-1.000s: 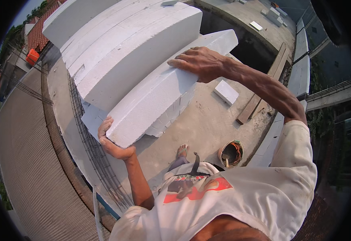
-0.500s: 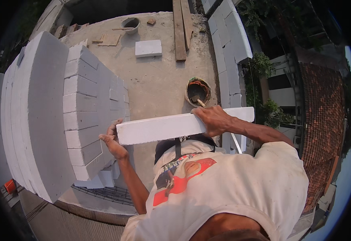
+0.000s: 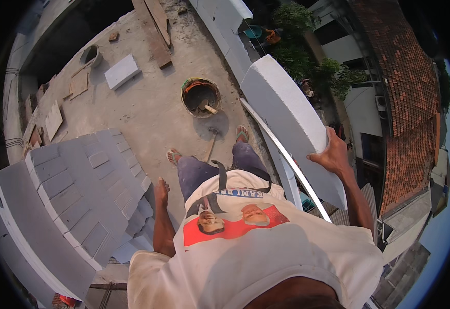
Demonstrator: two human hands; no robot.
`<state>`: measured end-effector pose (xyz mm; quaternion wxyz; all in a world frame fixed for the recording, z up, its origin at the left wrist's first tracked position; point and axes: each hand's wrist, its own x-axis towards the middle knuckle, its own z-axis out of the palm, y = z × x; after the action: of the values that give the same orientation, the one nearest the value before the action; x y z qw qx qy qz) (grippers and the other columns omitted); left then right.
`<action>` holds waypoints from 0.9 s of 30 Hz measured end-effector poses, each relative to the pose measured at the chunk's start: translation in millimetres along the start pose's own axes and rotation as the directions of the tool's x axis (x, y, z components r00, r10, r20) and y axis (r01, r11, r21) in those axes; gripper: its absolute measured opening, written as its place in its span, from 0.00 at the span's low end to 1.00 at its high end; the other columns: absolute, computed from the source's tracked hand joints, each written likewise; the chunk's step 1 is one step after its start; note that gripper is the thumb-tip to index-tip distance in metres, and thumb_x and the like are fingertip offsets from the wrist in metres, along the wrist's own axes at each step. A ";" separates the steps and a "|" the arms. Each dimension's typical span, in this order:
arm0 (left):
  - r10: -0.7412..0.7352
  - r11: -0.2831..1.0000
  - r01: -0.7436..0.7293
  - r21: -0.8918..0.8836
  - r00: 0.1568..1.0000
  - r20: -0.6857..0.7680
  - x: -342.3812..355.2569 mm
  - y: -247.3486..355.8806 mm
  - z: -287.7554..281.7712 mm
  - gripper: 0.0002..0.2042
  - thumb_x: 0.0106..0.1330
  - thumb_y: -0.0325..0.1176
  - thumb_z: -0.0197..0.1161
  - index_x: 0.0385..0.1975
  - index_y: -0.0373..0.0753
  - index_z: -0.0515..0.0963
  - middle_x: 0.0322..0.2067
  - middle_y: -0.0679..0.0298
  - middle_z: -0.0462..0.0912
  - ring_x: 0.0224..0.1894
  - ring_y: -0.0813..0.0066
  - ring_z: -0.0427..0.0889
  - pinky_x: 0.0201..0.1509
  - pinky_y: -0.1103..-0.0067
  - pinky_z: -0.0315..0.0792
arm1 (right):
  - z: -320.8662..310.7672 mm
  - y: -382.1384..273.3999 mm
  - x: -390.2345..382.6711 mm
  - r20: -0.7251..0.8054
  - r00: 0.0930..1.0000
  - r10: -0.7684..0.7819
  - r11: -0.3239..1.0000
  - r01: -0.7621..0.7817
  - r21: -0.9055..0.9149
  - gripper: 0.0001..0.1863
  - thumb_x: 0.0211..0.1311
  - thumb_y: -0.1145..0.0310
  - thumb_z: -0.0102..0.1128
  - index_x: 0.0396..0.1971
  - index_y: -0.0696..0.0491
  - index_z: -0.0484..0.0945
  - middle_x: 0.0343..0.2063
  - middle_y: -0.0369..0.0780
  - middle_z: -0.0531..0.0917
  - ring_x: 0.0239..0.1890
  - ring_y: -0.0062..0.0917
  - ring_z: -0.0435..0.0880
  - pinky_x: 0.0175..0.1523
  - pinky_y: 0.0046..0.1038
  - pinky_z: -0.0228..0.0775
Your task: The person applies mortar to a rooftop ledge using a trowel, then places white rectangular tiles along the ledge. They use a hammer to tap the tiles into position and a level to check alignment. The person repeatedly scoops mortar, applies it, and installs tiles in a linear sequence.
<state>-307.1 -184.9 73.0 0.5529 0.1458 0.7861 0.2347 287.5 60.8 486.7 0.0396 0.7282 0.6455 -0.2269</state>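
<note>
A long white lightweight block point(image 3: 292, 123) is at my right, along the line of the block wall. My right hand point(image 3: 334, 154) grips its nearer part, the thumb on the inner face and the fingers over the far side. My left hand point(image 3: 161, 191) hangs beside my left thigh, holding nothing, its fingers stretched out. Nearest to it is the large stack of white blocks point(image 3: 75, 190). A pale straight bar point(image 3: 286, 159) slants along the inner side of the gripped block.
A mortar bucket point(image 3: 200, 98) with a wooden-handled tool in it stands ahead of my feet. A long-handled tool point(image 3: 212, 144) lies between them. Farther off are a loose block point(image 3: 122, 71), a second bucket point(image 3: 92, 55) and planks point(image 3: 155, 36). Beyond the wall the ground drops away.
The block has swung from across my front to the wall on my right. My left hand has let go and dropped to my side. The view has turned rightward.
</note>
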 end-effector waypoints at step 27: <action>-0.455 0.883 0.423 -0.201 0.877 -0.154 -284.0 -51.1 208.8 0.31 0.75 0.65 0.53 0.56 0.40 0.78 0.45 0.62 0.87 0.44 0.71 0.85 0.36 0.72 0.68 | 149.7 149.3 390.5 -0.008 0.989 0.146 0.977 -0.143 0.160 0.53 0.38 0.49 0.84 0.65 0.58 0.71 0.49 0.52 0.88 0.51 0.45 0.89 0.61 0.42 0.79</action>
<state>-11.4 -323.6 215.2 0.5212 -0.1061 0.8277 0.1789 413.6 344.0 168.8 -0.0086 0.7762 0.5712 -0.2667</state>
